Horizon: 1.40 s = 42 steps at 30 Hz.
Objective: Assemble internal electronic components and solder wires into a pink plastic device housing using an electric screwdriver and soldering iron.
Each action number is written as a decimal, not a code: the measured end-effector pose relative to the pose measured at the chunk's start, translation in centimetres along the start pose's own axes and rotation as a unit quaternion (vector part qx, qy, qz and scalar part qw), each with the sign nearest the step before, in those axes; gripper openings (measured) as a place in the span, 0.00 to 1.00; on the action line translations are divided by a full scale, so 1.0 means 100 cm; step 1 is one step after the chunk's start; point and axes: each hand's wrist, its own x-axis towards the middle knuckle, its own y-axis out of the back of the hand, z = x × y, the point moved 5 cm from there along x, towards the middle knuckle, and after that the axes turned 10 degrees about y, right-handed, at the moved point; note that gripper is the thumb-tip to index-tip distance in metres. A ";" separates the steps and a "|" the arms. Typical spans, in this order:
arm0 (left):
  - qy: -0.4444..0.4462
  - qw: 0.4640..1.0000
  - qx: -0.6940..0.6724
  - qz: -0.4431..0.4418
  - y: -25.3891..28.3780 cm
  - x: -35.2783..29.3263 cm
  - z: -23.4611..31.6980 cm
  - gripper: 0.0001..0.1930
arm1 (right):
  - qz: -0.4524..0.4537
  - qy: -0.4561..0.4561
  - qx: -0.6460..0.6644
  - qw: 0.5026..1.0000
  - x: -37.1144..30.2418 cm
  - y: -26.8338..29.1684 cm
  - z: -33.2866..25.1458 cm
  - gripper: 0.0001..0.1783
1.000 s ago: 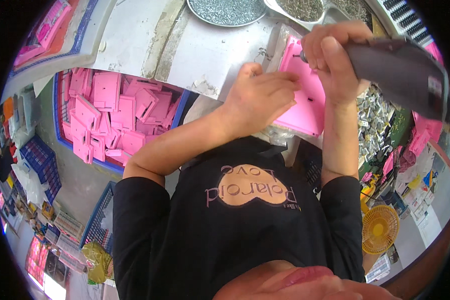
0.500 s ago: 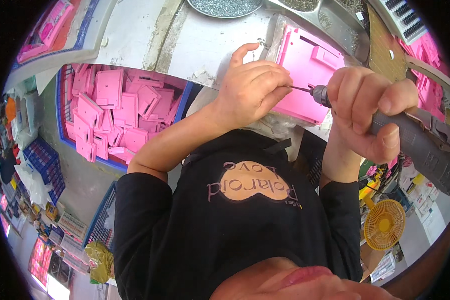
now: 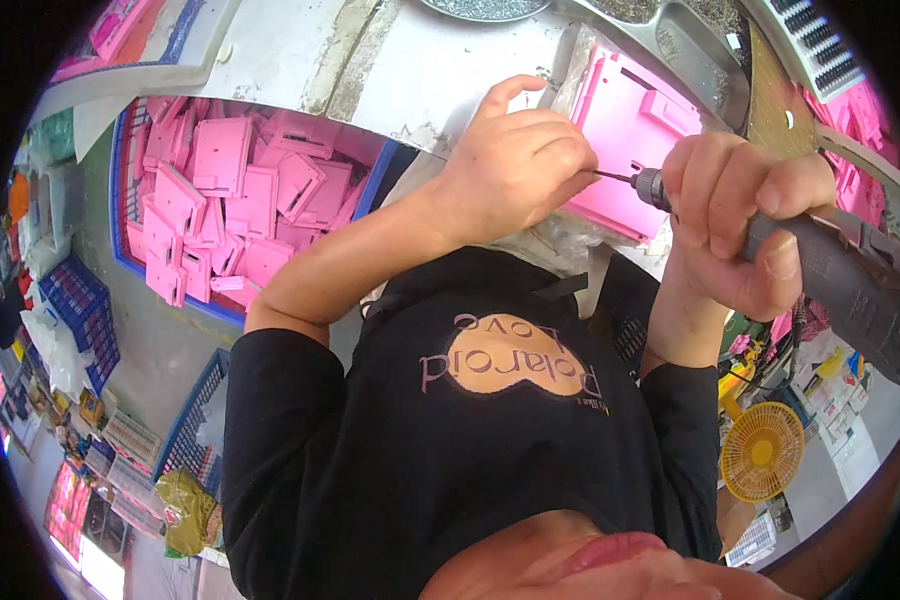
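In my right hand [image 3: 745,205] is a dark grey electric screwdriver [image 3: 845,285], its fingers wrapped round the body. The thin bit points left from the chuck and hovers over a flat pink plastic panel [image 3: 630,130] on the bench. My left hand [image 3: 520,165] is closed in a pinch at the bit's tip, index finger and thumb together and one finger raised. Whatever small piece it pinches is hidden by the fingertips. Clear plastic wrap [image 3: 570,245] lies under the panel's near edge.
Beyond the panel sit a metal tray [image 3: 695,50] with small metal parts and a round dish [image 3: 485,8] of screws. A blue crate [image 3: 232,318] full of pink panels [image 3: 220,155] stands low at left. At lower right is a yellow fan [image 3: 762,450].
The whole view has shifted slightly. My left hand still pinches at the bit's tip, and my right hand keeps the screwdriver at nearly the same angle.
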 end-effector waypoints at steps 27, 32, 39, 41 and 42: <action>0.137 0.990 -0.027 -0.034 0.027 -0.026 -0.036 0.14 | 0.016 -0.099 -0.162 0.982 -0.020 -0.013 0.049 0.10; 0.116 0.993 0.019 -0.008 0.016 -0.027 -0.028 0.06 | 0.023 -0.063 -0.159 0.985 -0.026 -0.019 0.054 0.13; 0.118 0.993 0.014 -0.003 0.007 -0.027 -0.020 0.06 | -0.002 0.015 -0.023 1.000 -0.005 -0.022 0.014 0.15; 0.117 0.993 0.006 -0.010 0.006 -0.027 -0.013 0.06 | -0.003 0.017 0.003 1.000 -0.005 -0.024 0.008 0.13; 0.118 0.993 0.007 -0.010 0.007 -0.027 -0.012 0.06 | -0.003 0.014 0.015 1.000 -0.006 -0.025 0.007 0.12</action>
